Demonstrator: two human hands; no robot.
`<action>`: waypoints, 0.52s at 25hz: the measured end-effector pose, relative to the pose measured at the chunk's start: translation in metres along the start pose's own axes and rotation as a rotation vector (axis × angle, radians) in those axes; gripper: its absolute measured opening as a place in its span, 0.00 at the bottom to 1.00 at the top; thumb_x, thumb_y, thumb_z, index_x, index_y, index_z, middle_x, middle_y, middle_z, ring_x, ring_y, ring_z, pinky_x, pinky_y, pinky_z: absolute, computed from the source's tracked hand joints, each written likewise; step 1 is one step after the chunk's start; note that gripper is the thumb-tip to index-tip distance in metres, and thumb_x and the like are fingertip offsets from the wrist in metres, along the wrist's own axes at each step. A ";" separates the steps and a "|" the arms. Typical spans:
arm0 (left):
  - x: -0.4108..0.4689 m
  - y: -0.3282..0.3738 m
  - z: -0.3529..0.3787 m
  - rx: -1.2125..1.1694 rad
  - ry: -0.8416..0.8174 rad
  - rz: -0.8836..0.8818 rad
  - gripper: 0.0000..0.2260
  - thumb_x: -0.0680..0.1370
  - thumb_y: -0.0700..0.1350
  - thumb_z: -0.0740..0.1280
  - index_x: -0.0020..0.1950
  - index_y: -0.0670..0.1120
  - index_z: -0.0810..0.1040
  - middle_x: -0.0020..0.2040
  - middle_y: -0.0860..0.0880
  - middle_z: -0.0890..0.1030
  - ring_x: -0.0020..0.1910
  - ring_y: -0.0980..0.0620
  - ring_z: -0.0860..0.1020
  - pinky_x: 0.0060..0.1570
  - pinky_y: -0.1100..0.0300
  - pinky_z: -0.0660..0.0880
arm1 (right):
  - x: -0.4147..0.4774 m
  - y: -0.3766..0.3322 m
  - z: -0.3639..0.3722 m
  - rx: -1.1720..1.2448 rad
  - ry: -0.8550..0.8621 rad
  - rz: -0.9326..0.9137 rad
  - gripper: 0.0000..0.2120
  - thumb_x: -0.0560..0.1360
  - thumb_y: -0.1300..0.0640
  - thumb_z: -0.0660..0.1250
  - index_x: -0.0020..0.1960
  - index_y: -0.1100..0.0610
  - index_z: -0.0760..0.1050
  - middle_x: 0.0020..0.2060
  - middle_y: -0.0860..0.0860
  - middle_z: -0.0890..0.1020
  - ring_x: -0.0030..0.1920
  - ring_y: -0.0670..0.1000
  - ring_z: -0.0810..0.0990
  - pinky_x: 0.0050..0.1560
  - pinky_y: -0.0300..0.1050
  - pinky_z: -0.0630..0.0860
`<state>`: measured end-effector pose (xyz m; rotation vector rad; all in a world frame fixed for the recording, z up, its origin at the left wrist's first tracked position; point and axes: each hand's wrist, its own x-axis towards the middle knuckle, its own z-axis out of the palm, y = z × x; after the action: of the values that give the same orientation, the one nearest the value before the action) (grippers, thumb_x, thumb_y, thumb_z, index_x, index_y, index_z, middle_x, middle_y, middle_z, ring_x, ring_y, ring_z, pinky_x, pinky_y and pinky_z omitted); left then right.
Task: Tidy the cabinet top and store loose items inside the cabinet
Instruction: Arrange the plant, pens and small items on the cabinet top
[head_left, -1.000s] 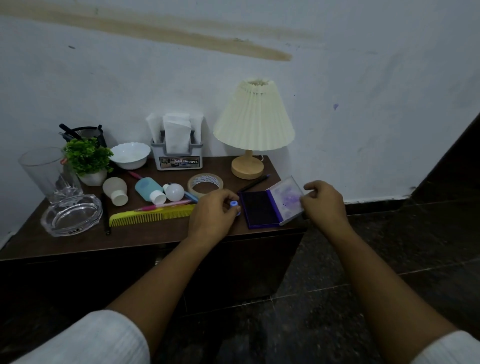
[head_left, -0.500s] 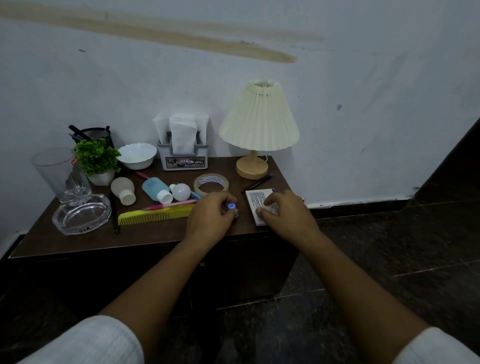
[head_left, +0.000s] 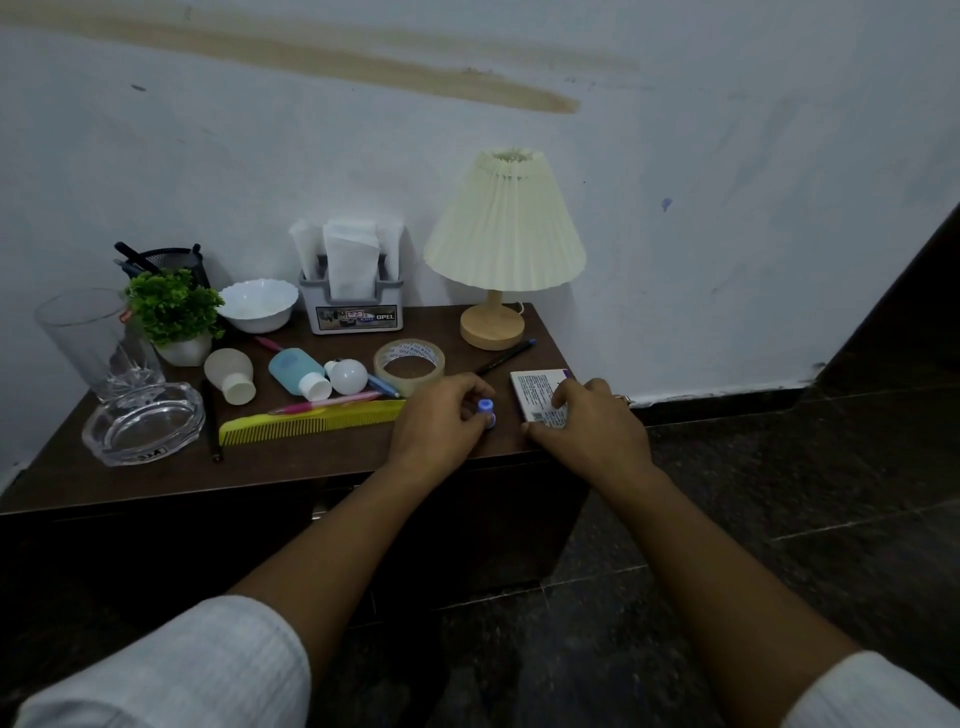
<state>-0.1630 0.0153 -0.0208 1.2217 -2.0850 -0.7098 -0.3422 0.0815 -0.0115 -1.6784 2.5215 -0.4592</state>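
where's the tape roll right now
In the head view the tape roll lies flat on the cabinet top, right of centre, between the white bulb and the lamp base, just beyond the left hand.

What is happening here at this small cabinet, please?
A person is tidying the top of a dark cabinet. The left hand pinches a small blue-capped item near the front edge; what it is cannot be told. The right hand grips a flat box with a printed label, lying at the right front corner. A yellow comb, a tape roll and a blue bottle lie loose on top, not yet stored.
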 end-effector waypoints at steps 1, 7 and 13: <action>0.001 0.003 0.003 0.005 -0.007 0.019 0.10 0.75 0.46 0.75 0.55 0.53 0.83 0.49 0.57 0.84 0.44 0.61 0.80 0.47 0.56 0.80 | 0.000 0.002 -0.001 0.003 -0.001 0.004 0.28 0.69 0.33 0.69 0.62 0.48 0.73 0.59 0.52 0.74 0.59 0.56 0.76 0.52 0.55 0.80; -0.002 0.009 0.012 0.089 -0.016 0.065 0.12 0.76 0.46 0.73 0.59 0.53 0.81 0.55 0.55 0.83 0.50 0.57 0.80 0.52 0.55 0.80 | -0.002 0.008 -0.001 0.025 -0.019 -0.013 0.29 0.69 0.32 0.70 0.62 0.48 0.73 0.60 0.53 0.74 0.59 0.57 0.76 0.55 0.59 0.79; -0.008 0.007 0.007 0.025 -0.028 0.029 0.20 0.75 0.45 0.74 0.66 0.52 0.77 0.57 0.54 0.83 0.52 0.57 0.80 0.54 0.54 0.80 | -0.001 0.010 -0.006 0.069 -0.092 -0.017 0.30 0.69 0.34 0.72 0.65 0.49 0.73 0.62 0.54 0.74 0.62 0.57 0.74 0.59 0.59 0.78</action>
<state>-0.1692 0.0264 -0.0226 1.1992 -2.1359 -0.6931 -0.3517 0.0867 -0.0091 -1.6577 2.4003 -0.4543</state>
